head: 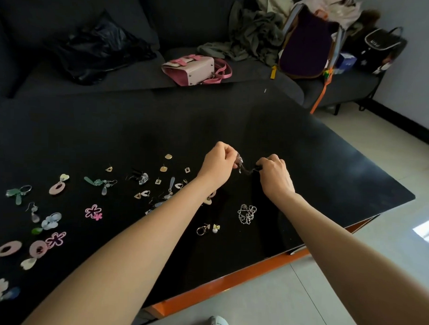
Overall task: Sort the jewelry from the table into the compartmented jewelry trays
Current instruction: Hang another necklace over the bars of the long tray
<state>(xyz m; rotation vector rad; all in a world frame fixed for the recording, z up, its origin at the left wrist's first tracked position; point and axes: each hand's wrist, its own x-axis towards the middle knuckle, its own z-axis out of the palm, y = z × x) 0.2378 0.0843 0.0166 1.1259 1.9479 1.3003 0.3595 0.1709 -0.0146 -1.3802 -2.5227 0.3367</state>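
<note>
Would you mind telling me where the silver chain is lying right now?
In the head view, the silver chain lies bunched on the black table, near its front edge, just inside the right forearm and right of the small pearl earrings.

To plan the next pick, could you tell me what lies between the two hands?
In the head view, a dark stringy jewelry piece spans from the left hand to the right hand.

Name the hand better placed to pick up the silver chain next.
Probably the right hand: the silver chain lies just below its wrist, clear of the left forearm. Both hands now pinch a dark necklace.
</note>
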